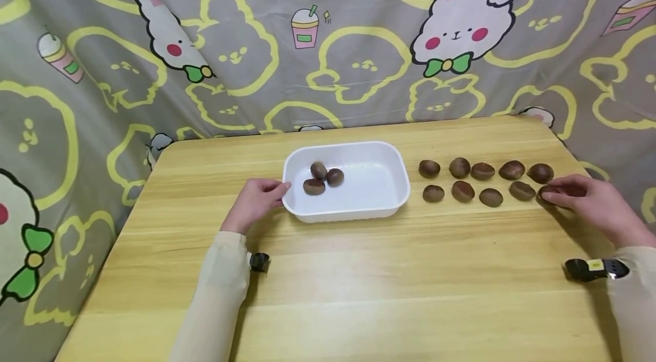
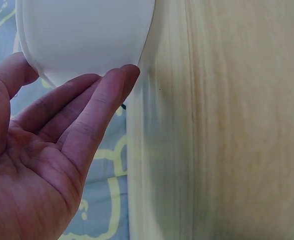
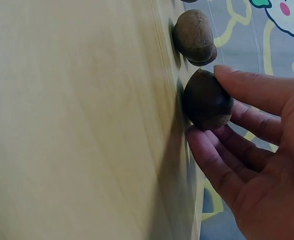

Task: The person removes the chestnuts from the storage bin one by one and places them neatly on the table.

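Pale wooden table [image 1: 359, 282] with a light grain and rounded corners, evenly lit, faint sheen across its near half. Behind the table and down past both of its sides, a grey cloth backdrop [image 1: 359, 26] printed with yellow bunny outlines, white rabbits wearing green bows, and pink drink cups. Just beyond the table's far edge, soft folds in that cloth.
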`<state>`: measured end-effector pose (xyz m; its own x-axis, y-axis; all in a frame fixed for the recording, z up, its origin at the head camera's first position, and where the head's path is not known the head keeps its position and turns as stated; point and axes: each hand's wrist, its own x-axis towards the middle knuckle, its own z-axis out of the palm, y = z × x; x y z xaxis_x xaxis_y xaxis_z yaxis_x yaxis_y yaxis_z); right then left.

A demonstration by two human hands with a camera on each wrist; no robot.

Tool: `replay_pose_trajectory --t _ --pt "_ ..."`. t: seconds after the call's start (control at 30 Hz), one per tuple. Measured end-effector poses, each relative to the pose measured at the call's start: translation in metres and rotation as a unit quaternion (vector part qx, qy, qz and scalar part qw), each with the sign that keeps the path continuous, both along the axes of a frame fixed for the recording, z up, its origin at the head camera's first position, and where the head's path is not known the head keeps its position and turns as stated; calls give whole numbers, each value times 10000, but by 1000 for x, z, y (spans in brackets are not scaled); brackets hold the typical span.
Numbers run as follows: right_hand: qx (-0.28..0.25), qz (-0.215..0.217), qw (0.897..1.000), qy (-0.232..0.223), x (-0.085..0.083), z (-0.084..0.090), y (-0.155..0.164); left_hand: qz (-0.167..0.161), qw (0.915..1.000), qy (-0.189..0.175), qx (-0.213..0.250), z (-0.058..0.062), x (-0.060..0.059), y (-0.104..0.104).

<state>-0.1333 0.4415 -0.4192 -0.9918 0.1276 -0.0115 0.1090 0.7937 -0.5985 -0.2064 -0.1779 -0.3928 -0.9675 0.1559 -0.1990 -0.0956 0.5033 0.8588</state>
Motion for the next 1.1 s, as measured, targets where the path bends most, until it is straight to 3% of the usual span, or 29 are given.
replay_pose_trajectory --t 0.27,0.5,0.83,0.97,1.1 --pt "-6 31 9999 -131 3 0 0 -35 10000 27 -73 0 1 2" --pt "146 -233 9996 -84 6 2 -2 -87 9999 -25 -56 1 0 3" --pt "131 -1095 9913 724 -6 29 -42 25 9999 -111 -116 2 0 1" --pt "-162 -858 9908 1038 -15 40 -68 46 9998 -139 -103 1 1 1" --pt "-550 -295 9921 1086 -27 46 -101 -28 9999 -52 -144 2 2 0"
